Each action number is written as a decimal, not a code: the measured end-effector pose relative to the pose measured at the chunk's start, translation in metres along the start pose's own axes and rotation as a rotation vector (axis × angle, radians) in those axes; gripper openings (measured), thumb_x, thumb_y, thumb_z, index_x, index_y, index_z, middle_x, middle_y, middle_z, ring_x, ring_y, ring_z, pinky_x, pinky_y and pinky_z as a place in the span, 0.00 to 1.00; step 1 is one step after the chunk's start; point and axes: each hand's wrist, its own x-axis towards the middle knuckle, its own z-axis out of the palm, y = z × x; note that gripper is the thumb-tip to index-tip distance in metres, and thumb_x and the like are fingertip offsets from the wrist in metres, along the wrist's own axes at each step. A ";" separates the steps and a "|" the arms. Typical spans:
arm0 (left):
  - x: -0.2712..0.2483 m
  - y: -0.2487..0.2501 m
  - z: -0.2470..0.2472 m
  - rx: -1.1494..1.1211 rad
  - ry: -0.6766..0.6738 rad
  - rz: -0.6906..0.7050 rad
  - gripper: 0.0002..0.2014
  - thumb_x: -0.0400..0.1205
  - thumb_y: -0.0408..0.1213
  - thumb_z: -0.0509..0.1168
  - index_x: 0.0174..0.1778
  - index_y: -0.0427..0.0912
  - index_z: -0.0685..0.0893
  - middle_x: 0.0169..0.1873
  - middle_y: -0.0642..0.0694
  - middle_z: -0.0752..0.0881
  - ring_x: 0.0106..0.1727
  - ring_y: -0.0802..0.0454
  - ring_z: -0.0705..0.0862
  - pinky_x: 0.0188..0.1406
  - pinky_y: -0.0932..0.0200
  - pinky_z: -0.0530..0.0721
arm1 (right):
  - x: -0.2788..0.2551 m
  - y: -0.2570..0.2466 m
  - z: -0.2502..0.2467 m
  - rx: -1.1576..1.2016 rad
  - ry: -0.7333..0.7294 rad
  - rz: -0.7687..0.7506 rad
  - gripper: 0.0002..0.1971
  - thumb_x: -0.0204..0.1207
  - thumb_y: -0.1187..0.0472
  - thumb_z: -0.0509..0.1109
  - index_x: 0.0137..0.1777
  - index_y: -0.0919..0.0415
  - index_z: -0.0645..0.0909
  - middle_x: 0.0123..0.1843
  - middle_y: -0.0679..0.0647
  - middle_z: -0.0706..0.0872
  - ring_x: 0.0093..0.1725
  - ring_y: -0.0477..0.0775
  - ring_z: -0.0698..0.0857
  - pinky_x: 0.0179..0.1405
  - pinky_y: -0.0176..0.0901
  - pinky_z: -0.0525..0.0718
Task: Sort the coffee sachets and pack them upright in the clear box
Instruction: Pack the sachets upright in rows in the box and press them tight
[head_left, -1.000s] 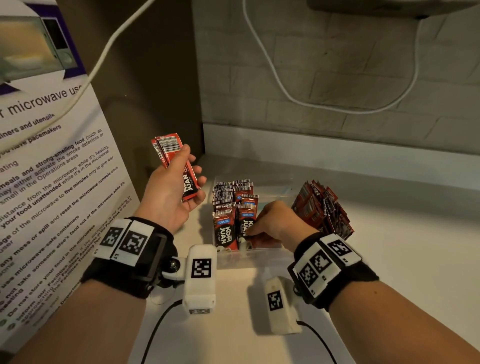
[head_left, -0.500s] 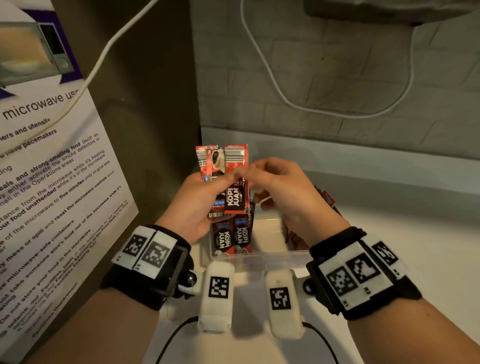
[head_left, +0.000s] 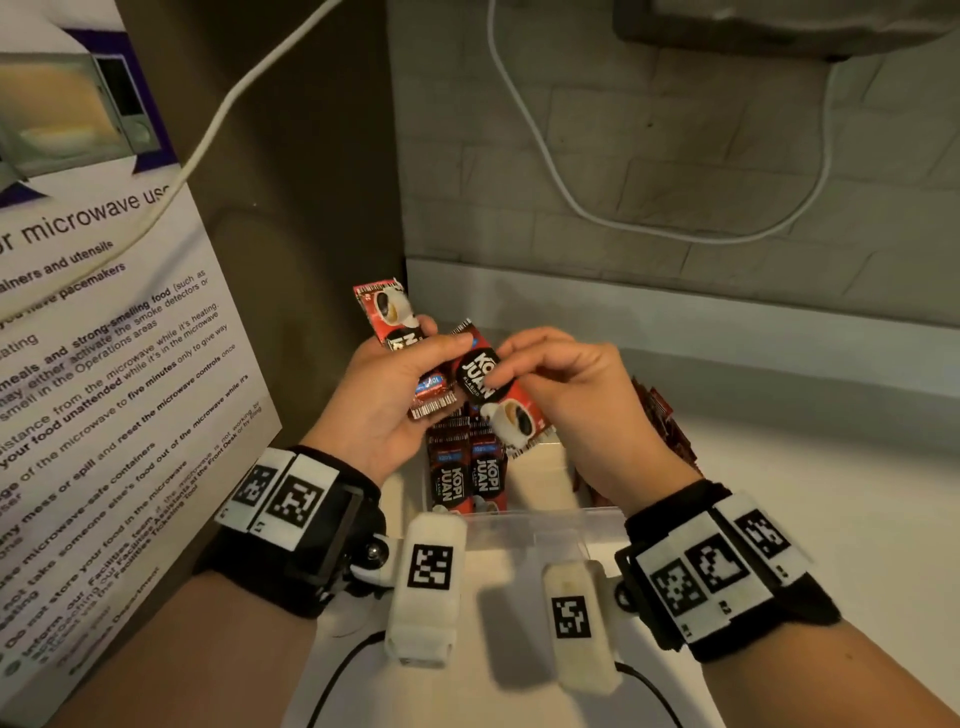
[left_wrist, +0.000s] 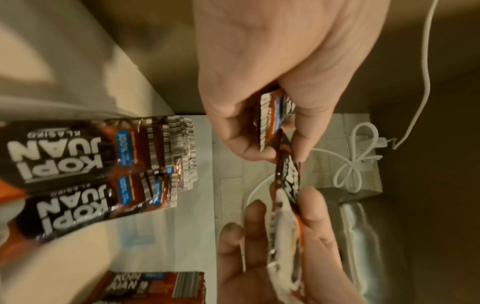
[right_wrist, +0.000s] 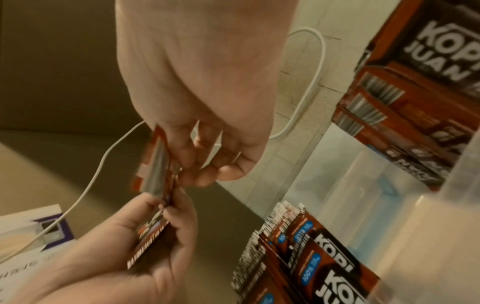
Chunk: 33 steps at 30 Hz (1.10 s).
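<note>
Red and black Kopi Juan sachets stand upright in two rows (head_left: 467, 478) at the left end of the clear box (head_left: 550, 519). Above the box, my left hand (head_left: 441, 343) grips a small bunch of sachets (head_left: 392, 317), cup picture up. My right hand (head_left: 511, 358) pinches one sachet (head_left: 498, 400) beside them, tilted, logo up and cup down. In the left wrist view the left hand (left_wrist: 272, 139) clamps the bunch (left_wrist: 270, 121) and the right hand's fingers (left_wrist: 309, 207) pinch the single sachet (left_wrist: 288, 181). The right wrist view shows the right hand (right_wrist: 187, 168) on that sachet (right_wrist: 155, 162).
A heap of loose sachets (head_left: 667, 421) lies on the white counter right of the box, mostly behind my right hand. A microwave poster (head_left: 104, 364) leans at the left. A white cable (head_left: 571, 197) hangs on the brick wall behind.
My right hand left the box, rose to the left hand's bunch and now pinches one sachet drawn off it. The left hand moved right, over the box.
</note>
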 end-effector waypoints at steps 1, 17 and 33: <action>0.000 0.001 0.000 0.006 0.004 0.029 0.13 0.74 0.25 0.72 0.36 0.48 0.78 0.31 0.49 0.89 0.37 0.53 0.90 0.34 0.58 0.85 | 0.000 0.002 -0.002 0.011 0.013 0.048 0.16 0.72 0.82 0.64 0.35 0.65 0.87 0.42 0.57 0.87 0.40 0.48 0.84 0.42 0.41 0.84; 0.002 -0.003 -0.007 0.030 0.285 0.036 0.11 0.84 0.47 0.66 0.39 0.46 0.79 0.31 0.50 0.82 0.30 0.56 0.79 0.31 0.59 0.80 | 0.003 0.041 -0.015 -0.583 0.014 0.589 0.03 0.73 0.69 0.74 0.39 0.64 0.83 0.37 0.56 0.88 0.34 0.48 0.88 0.35 0.38 0.87; -0.003 -0.012 -0.005 0.147 0.137 -0.013 0.08 0.80 0.46 0.70 0.47 0.48 0.90 0.37 0.51 0.91 0.36 0.55 0.88 0.41 0.57 0.84 | 0.008 0.029 -0.008 -0.442 0.168 0.412 0.13 0.71 0.59 0.78 0.41 0.66 0.79 0.34 0.56 0.84 0.28 0.50 0.81 0.24 0.35 0.79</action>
